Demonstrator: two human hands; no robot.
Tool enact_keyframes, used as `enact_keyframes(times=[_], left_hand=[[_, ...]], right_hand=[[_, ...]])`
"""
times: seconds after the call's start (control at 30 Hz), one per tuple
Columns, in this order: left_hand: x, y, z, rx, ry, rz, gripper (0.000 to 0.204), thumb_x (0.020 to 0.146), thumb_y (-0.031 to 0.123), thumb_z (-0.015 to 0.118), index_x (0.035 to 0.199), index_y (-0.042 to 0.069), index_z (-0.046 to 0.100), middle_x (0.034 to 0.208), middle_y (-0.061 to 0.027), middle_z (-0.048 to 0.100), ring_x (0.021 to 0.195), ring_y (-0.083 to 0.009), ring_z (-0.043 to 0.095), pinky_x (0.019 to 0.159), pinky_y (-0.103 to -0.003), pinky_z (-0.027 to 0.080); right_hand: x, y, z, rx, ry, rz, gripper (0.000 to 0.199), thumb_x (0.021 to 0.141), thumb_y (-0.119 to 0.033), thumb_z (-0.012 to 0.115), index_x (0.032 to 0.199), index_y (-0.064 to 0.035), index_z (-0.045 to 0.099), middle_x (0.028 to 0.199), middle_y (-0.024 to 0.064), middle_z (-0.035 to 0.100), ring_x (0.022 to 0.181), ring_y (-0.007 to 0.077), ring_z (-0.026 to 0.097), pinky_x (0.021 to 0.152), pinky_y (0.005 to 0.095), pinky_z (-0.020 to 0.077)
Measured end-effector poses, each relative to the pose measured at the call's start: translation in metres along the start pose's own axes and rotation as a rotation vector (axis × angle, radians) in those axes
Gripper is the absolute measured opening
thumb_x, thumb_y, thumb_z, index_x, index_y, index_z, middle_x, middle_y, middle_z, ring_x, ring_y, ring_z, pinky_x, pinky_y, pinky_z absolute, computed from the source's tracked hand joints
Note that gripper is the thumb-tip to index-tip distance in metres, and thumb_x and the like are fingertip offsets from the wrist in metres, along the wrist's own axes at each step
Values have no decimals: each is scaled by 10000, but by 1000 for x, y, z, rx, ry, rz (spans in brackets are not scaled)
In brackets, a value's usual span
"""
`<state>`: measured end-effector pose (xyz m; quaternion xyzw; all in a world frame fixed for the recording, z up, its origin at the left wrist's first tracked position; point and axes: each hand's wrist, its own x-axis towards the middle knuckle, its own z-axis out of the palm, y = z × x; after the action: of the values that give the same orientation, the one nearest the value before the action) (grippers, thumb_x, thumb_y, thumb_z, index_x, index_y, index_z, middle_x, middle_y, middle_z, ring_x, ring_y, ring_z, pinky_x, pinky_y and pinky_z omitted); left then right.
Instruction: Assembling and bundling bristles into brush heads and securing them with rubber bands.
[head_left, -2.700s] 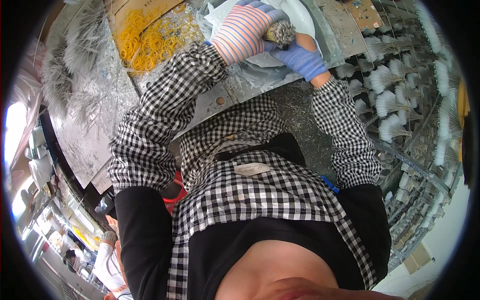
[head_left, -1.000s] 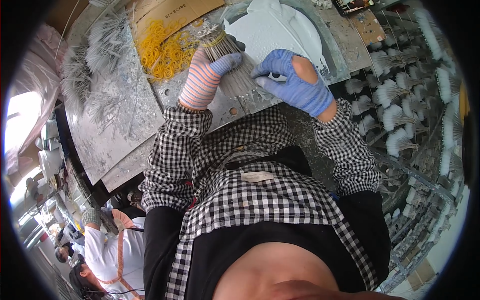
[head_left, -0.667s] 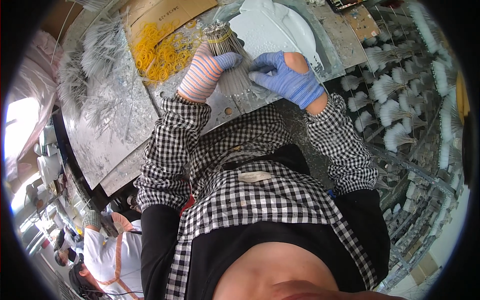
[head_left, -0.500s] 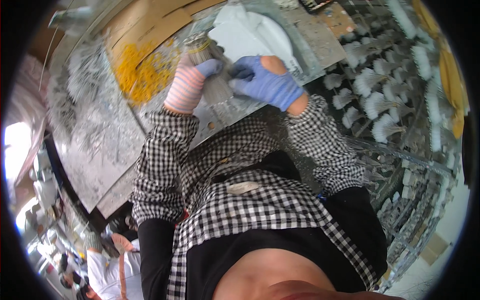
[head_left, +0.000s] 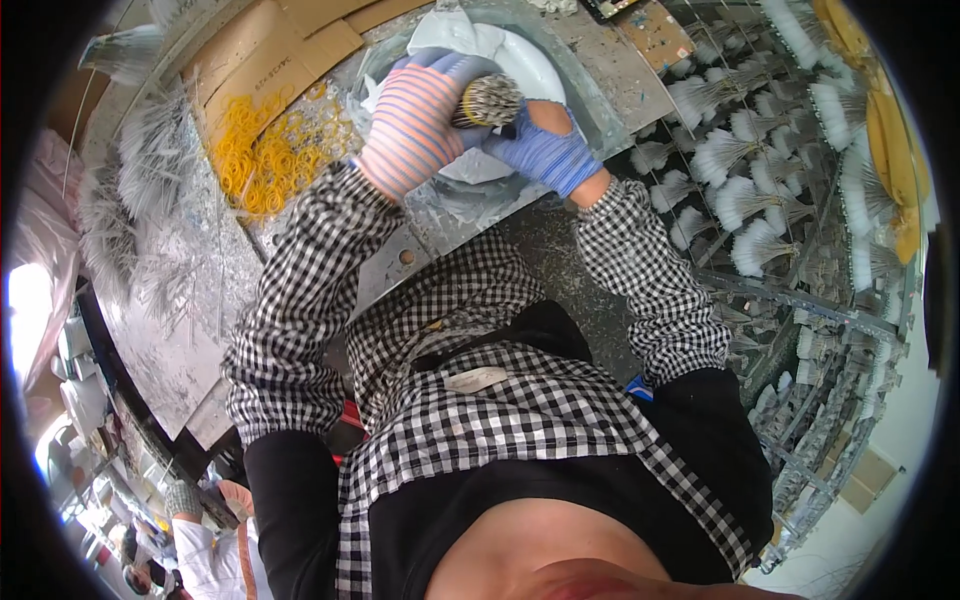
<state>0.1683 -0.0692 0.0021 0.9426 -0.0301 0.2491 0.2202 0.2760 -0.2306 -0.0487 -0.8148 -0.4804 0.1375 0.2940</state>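
Left hand (head_left: 415,118), striped glove, clamped on a bundle of thin wire stems (head_left: 492,101); the bundle sits at that hand's right side, between the two hands, stem ends facing up toward the head. Right hand (head_left: 546,150), blue glove, just below and right of the bundle — its fingertips partly hidden, so cannot tell whether they grip. Both hands over the white paste (head_left: 535,58). Yellow rubber bands (head_left: 258,165) left of the hands; white-tufted bundles (head_left: 738,200) racked at right.
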Motion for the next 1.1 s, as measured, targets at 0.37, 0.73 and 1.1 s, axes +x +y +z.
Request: enact_keyframes(times=[0.37,0.73,1.1], left_hand=[[-9,-19,26,240,-219,150,586,643,306,858,1187,202,667,1104,-5,685,1121,-266,626,969,-430,496],[-9,-16,28,264,-266,114,618,633,285,868,1209,201,659,1124,-29,685,1146,-277,616,989,-435,477],[-69,-11,-21,-1830,606,-770,577,884,304,725,1326,-22,549,1322,-184,605,1242,-287,574,1063,-434,480]], right_hand=[[6,25,24,-23,-54,37,475,825,-506,755,1028,-77,740,923,156,742,877,345,710,822,425,564],[3,33,31,9,-74,65,476,814,-502,760,1026,-77,740,926,160,740,872,345,710,819,423,566],[-47,-49,-60,248,483,-23,209,897,-153,723,1084,-68,759,933,47,760,679,104,636,633,242,516]])
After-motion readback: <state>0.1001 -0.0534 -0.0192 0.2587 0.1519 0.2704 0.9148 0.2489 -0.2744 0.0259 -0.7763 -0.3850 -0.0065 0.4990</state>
